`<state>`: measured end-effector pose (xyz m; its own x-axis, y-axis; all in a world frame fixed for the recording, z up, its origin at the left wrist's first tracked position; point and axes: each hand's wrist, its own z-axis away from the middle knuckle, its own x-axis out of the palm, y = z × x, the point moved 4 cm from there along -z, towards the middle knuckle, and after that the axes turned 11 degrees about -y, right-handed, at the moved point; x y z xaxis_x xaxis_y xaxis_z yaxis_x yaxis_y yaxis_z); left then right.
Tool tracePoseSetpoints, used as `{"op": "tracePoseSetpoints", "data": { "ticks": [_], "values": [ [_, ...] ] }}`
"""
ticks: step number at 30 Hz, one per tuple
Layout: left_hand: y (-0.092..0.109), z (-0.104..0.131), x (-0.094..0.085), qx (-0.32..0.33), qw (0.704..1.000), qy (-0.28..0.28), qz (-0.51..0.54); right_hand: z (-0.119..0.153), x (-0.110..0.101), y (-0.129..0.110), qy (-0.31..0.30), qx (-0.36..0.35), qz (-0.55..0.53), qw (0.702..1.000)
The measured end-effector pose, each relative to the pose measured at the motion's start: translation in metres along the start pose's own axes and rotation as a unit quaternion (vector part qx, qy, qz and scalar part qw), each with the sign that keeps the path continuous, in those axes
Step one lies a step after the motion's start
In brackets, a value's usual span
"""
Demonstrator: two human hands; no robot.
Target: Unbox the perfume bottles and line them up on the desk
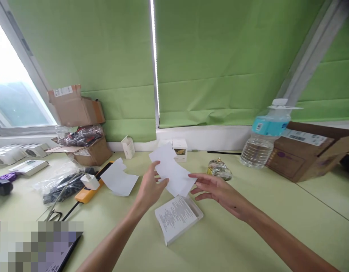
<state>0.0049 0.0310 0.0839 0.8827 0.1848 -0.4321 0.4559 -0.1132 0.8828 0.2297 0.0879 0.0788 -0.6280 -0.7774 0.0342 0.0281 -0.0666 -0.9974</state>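
The two hands are apart, with a white sheet of irregular outline (pixel 174 172) between them; the left hand (pixel 150 185) is at the nine o'clock side of this sheet, its thumb and index finger spread apart at the edge, and I cannot tell if they pinch it; the right hand (pixel 212 189) is open at about four o'clock, its index fingertip at the sheet's edge, though contact is not clear. At six o'clock, just beside the sheet, a flat white box with printed text (pixel 177 217) lies at an angle on the pale green table (pixel 239 241); at nine o'clock there is a second cut white sheet (pixel 120 180), and beyond it an orange device (pixel 85 194) with a white plug adapter (pixel 90 181); at twelve o'clock, a small box with a picture (pixel 180 151) stands near the wall; at three o'clock lies a shiny transparent object (pixel 219 170); farther, between two and three, a large water bottle (pixel 258 143) stands before an open cardboard box (pixel 299 155); at ten o'clock, brown cardboard boxes (pixel 75 109) are stacked.
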Motion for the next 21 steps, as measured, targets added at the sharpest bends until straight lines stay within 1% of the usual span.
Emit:
{"op": "tracePoseSetpoints", "data": {
  "ticks": [2, 3, 5, 7, 8, 10, 11, 12, 14, 18, 21],
  "values": [
    [-0.006, -0.008, -0.023, -0.014, 0.999, 0.026, -0.036, 0.001, 0.002, -0.001, 0.005, 0.014, 0.029, 0.999],
    [-0.010, -0.012, -0.038, -0.025, 0.997, 0.046, -0.060, 0.001, 0.002, -0.001, 0.010, 0.020, 0.040, 0.999],
    [-0.017, -0.017, -0.075, -0.052, 0.986, 0.098, -0.121, 0.000, 0.001, 0.001, 0.007, 0.030, 0.054, 0.998],
    [-0.024, -0.018, -0.113, -0.082, 0.967, 0.147, -0.190, -0.002, -0.002, 0.004, -0.002, 0.038, 0.060, 0.998],
    [-0.028, -0.017, -0.130, -0.100, 0.957, 0.161, -0.221, -0.003, -0.004, 0.007, -0.005, 0.041, 0.063, 0.997],
    [-0.035, -0.012, -0.158, -0.141, 0.937, 0.173, -0.270, -0.004, -0.008, 0.011, -0.009, 0.046, 0.066, 0.997],
    [-0.039, -0.010, -0.168, -0.159, 0.927, 0.176, -0.289, -0.005, -0.010, 0.013, -0.010, 0.047, 0.068, 0.997],
    [-0.042, -0.007, -0.174, -0.170, 0.920, 0.173, -0.307, -0.006, -0.011, 0.014, -0.012, 0.048, 0.070, 0.996],
    [-0.048, -0.004, -0.179, -0.187, 0.907, 0.158, -0.342, -0.007, -0.014, 0.016, -0.013, 0.047, 0.070, 0.996],
    [-0.059, -0.005, -0.168, -0.211, 0.882, 0.110, -0.407, -0.007, -0.017, 0.017, -0.014, 0.042, 0.071, 0.996],
    [-0.064, -0.005, -0.160, -0.233, 0.861, 0.062, -0.448, -0.006, -0.016, 0.017, -0.019, 0.048, 0.086, 0.995]
  ]
}}
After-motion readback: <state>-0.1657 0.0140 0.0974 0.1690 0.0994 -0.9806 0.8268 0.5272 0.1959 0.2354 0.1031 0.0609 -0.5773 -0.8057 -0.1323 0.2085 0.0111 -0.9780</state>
